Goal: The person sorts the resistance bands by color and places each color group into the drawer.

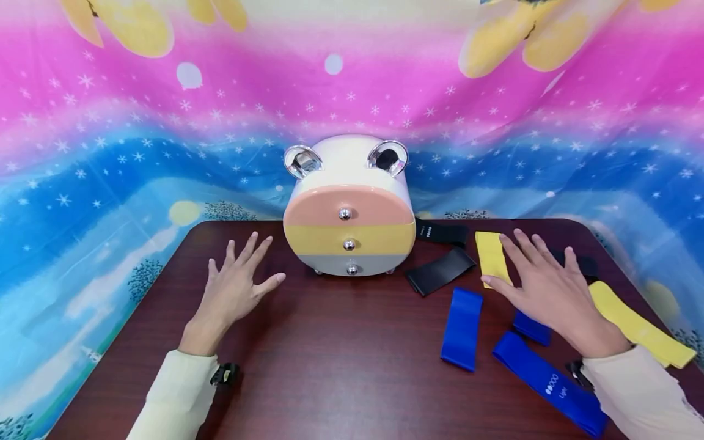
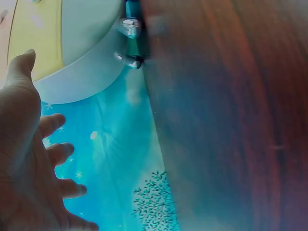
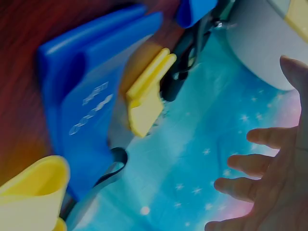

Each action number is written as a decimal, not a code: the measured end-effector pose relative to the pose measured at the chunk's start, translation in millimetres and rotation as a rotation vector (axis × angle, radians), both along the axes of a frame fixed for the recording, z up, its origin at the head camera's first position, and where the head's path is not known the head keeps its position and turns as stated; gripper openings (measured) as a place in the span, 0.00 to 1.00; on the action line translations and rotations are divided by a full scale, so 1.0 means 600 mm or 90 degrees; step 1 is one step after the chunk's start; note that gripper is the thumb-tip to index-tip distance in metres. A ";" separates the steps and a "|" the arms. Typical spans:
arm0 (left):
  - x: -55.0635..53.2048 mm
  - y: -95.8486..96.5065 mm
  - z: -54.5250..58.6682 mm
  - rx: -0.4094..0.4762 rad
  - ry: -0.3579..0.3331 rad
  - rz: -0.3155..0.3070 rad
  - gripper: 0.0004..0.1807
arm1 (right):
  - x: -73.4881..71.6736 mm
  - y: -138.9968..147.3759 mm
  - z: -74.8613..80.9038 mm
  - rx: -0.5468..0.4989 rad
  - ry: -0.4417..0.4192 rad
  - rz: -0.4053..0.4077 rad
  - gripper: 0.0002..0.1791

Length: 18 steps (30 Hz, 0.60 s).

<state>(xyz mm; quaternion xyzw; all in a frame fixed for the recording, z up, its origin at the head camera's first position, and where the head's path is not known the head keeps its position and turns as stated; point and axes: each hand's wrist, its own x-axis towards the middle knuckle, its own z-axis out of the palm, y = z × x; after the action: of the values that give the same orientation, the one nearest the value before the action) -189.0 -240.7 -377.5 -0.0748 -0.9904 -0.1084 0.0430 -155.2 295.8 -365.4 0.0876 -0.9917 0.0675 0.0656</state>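
Observation:
My left hand [image 1: 235, 284] is held with fingers spread over the left part of the table, to the left of a small drawer box [image 1: 352, 205]. The box has a peach, a yellow and a grey drawer, each with a round silver knob, and two silver ears. On the right, my right hand [image 1: 552, 290] spreads its fingers above several flat loop bands. A yellow band [image 1: 491, 260] shows by its thumb and forefinger, and a blue band [image 1: 532, 328] is partly hidden below the palm. Neither hand holds anything.
Another blue band [image 1: 462, 330] and a blue one marked Light [image 1: 550, 385] lie toward the front right. A second yellow band [image 1: 640, 324] is near the right edge. Black bands [image 1: 441, 271] lie beside the box. A printed cloth [image 1: 352, 91] hangs behind the dark wooden table [image 1: 330, 366].

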 end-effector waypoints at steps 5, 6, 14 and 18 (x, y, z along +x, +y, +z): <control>0.002 0.003 0.019 0.020 0.009 -0.011 0.47 | 0.008 -0.026 0.018 -0.001 0.013 0.008 0.54; 0.003 0.004 0.024 0.025 0.012 -0.014 0.47 | 0.010 -0.032 0.022 0.000 0.021 0.011 0.54; 0.003 0.012 0.060 0.071 0.087 -0.039 0.43 | 0.018 -0.089 0.048 0.008 0.120 0.055 0.47; 0.003 0.014 0.075 0.091 0.122 -0.050 0.40 | 0.016 -0.119 0.060 -0.011 0.151 0.075 0.44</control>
<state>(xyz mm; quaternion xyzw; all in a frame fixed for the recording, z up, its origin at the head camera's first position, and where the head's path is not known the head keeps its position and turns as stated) -187.1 -232.2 -332.6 -0.1205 -0.9677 -0.1727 0.1386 -145.9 224.4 -329.2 0.1526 -0.9695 0.0689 0.1791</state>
